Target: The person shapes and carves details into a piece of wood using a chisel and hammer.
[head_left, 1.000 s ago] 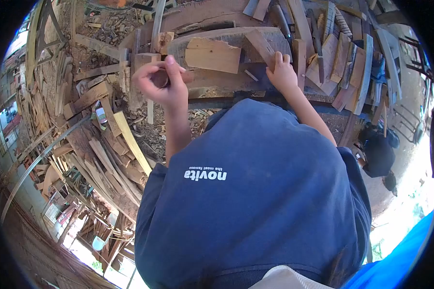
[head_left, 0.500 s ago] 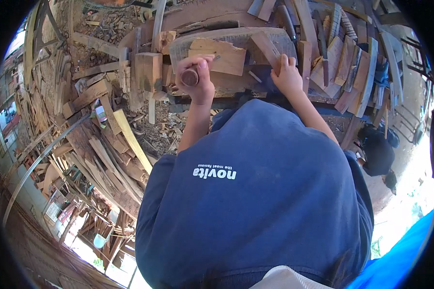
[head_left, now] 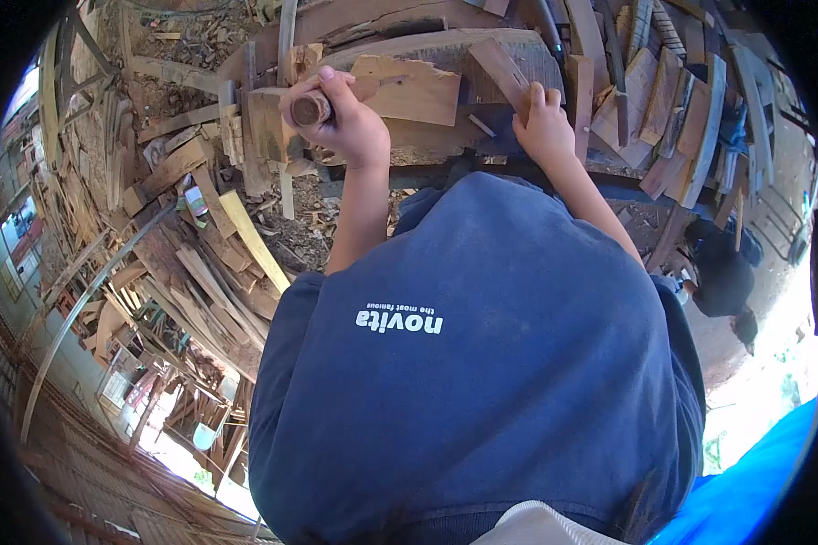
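Note:
My left hand [head_left: 345, 127] is closed around a round wooden tool handle [head_left: 310, 109], whose butt end faces the camera; the tool's working end is hidden. It hovers at the left edge of a pale, ragged board [head_left: 413, 89] lying on a thick wooden slab [head_left: 445, 45]. My right hand [head_left: 543, 127] presses on a narrow slanted wooden strip [head_left: 502, 73] just right of that board, fingers wrapped over its lower end. My blue shirt fills the lower half of the view.
A wood block [head_left: 265, 118] stands left of my left hand. Offcuts and planks [head_left: 200, 263] pile up on the ground at left. More boards [head_left: 663, 118] lean at right. A person in dark clothes [head_left: 723, 272] crouches at far right.
My left hand swung the handle right and down onto the pale board, then drew back up and left. My right hand stayed on the strip.

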The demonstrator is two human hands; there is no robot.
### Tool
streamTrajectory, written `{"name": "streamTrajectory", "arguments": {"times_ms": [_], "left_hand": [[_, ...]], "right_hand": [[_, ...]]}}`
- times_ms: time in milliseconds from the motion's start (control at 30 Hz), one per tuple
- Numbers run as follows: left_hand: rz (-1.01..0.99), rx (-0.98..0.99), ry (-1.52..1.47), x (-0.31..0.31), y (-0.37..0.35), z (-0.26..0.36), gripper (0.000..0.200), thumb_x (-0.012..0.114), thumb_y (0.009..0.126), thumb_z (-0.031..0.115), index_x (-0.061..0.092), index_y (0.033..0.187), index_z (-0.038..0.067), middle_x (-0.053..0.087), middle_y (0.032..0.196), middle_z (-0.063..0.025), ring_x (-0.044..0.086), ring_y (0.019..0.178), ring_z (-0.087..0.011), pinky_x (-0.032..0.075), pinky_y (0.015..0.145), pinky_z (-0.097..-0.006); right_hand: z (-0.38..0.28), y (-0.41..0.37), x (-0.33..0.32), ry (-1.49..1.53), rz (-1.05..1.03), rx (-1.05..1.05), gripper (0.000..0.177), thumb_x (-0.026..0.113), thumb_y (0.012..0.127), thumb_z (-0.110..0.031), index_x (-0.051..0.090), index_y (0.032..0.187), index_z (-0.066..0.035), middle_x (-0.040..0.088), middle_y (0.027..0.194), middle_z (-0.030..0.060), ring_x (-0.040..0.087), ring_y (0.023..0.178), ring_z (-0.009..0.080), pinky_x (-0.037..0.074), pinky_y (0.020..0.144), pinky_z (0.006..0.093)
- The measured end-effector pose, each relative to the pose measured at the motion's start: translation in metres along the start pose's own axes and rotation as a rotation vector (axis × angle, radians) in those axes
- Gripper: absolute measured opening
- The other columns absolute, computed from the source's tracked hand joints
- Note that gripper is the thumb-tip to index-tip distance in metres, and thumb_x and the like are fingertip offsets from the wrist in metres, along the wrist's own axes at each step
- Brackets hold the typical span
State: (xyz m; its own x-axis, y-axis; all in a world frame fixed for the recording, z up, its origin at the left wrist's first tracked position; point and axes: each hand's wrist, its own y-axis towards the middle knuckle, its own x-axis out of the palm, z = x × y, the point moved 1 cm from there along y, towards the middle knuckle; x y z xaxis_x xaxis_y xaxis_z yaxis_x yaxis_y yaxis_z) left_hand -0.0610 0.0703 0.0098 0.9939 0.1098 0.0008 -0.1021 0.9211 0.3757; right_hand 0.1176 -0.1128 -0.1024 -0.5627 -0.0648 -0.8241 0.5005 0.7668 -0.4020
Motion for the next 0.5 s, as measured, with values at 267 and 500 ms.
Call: {"name": "streamTrajectory", "arguments": {"times_ms": [267,500], "left_hand": [[-0.066,0.082,-0.093,0.030,0.001,0.003,0.018,0.056,0.096,0.005,0.038,0.100,0.008,0.056,0.082,-0.0088,0.058,0.068,-0.0151,0.050,0.063,-0.0278],[-0.100,0.072,-0.064,0.039,-0.007,0.005,0.021,0.057,0.094,0.002,0.039,0.100,0.008,0.056,0.081,-0.0081,0.059,0.067,-0.0149,0.050,0.061,-0.0276]], "right_hand": [[0.001,0.001,0.000,0.002,-0.016,0.007,0.065,0.069,0.083,-0.030,0.037,0.136,-0.010,0.047,0.123,0.0226,0.062,0.098,0.0451,0.056,0.079,0.0513],[0.003,0.002,0.001,0.022,-0.013,0.007,0.064,0.069,0.083,-0.029,0.037,0.136,-0.010,0.047,0.124,0.0226,0.062,0.098,0.0450,0.056,0.079,0.0514]]}}
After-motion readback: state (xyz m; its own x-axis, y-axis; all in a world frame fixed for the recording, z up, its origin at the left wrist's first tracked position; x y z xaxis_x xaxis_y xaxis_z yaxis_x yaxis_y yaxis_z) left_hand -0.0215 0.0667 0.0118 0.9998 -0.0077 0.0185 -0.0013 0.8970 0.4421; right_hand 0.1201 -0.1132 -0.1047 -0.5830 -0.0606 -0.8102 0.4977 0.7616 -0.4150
